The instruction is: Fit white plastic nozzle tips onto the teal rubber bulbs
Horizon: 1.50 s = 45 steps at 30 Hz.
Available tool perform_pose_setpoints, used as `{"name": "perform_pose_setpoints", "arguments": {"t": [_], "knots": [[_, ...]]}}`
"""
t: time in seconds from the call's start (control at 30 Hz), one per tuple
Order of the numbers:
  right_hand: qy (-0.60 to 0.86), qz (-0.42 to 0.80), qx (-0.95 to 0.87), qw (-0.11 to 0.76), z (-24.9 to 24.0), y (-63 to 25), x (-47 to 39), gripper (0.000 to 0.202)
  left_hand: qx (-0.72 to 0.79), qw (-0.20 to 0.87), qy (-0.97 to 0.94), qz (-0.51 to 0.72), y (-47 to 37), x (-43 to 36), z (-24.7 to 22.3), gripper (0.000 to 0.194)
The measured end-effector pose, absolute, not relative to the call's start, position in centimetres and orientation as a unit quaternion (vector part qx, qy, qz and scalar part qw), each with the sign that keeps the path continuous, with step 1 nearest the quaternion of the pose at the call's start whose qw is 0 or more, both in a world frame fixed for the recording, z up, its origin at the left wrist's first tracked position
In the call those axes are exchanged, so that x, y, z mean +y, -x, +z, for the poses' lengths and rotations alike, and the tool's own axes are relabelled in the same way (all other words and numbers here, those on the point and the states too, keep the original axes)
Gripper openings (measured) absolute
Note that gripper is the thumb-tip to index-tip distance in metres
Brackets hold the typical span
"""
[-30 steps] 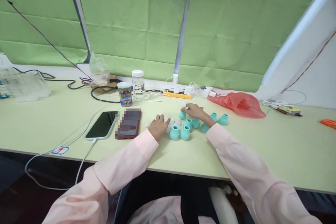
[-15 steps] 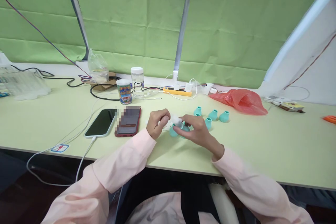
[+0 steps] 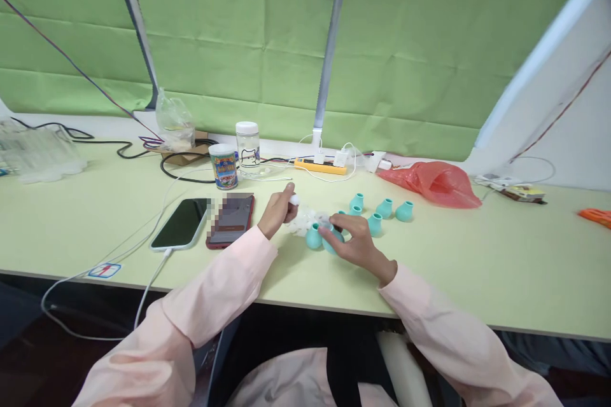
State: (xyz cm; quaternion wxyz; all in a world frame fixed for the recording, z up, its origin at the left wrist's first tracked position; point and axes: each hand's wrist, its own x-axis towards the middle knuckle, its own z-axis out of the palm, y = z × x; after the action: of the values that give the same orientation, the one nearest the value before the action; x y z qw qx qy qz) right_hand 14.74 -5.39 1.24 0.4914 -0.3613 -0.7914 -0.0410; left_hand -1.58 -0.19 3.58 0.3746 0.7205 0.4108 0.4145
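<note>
My left hand (image 3: 279,211) is closed on a small white piece (image 3: 294,200), held up above the table near the phones. My right hand (image 3: 352,238) has its thumb and fingers around a teal bulb-shaped piece (image 3: 330,245); a translucent bit shows at its fingertips. Just left of that stands another teal piece (image 3: 314,236), upright with its opening at the top. Between the hands lies a loose pile of small translucent white parts (image 3: 302,221). Several more teal pieces (image 3: 375,224) stand beyond and to the right of my right hand.
Two phones (image 3: 181,224) lie left of my left hand, one with a white cable. Behind them stand a printed cup (image 3: 224,167) and a lidded jar (image 3: 248,147). A yellow power strip (image 3: 320,167) and a red plastic bag (image 3: 432,184) are at the back of the table (image 3: 458,267).
My left hand has moved left, away from my right hand, with a white piece in its fingers. The translucent pile between the hands is more exposed. The view has shifted slightly.
</note>
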Motion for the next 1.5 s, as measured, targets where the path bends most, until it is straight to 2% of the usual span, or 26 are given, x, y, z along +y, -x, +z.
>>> {"name": "perform_pose_setpoints", "arguments": {"t": [0.1, 0.13, 0.2, 0.33, 0.53, 0.6, 0.77, 0.9, 1.17, 1.5], "knots": [[0.398, 0.081, -0.75, 0.523, 2.0, -14.7, -5.7, 0.025, 0.522, 0.099, -0.774, 0.344, 1.8, 0.5, 2.7, 0.039], [0.401, 0.123, -0.733, 0.535, 2.2, -14.7, -5.8, 0.027, 0.534, 0.044, -0.791, 0.296, 1.9, 0.8, 2.3, 0.036], [0.399, 0.197, -0.701, 0.557, 2.5, -14.7, -5.9, 0.028, 0.53, -0.001, -0.82, 0.216, 1.8, 1.2, 1.3, 0.031], [0.379, 0.313, -0.674, 0.551, 2.4, -14.5, -5.8, 0.021, 0.511, -0.01, -0.845, 0.159, 1.7, 1.6, 0.4, 0.026], [0.324, 0.502, -0.605, 0.527, 2.3, -14.3, -5.4, 0.022, 0.486, -0.03, -0.828, 0.278, 1.4, 0.3, 1.5, 0.027], [0.31, 0.545, -0.577, 0.523, 2.4, -14.4, -5.4, 0.019, 0.441, 0.019, -0.833, 0.334, 1.4, -0.1, 2.0, 0.024], [0.308, 0.564, -0.555, 0.528, 2.7, -14.4, -5.4, 0.016, 0.297, 0.24, -0.816, 0.435, 1.1, -1.2, 2.6, 0.02], [0.303, 0.548, -0.598, 0.5, 2.6, -14.0, -5.6, 0.026, 0.233, 0.289, -0.781, 0.502, 0.9, -1.8, 2.6, 0.022], [0.325, 0.525, -0.613, 0.494, 2.4, -13.9, -5.7, 0.029, 0.211, 0.24, -0.803, 0.503, 0.9, -1.7, 2.4, 0.022], [0.327, 0.537, -0.559, 0.54, 2.3, -13.6, -5.7, 0.028, 0.188, -0.077, -0.815, 0.542, 0.5, -1.3, 1.4, 0.013]]}}
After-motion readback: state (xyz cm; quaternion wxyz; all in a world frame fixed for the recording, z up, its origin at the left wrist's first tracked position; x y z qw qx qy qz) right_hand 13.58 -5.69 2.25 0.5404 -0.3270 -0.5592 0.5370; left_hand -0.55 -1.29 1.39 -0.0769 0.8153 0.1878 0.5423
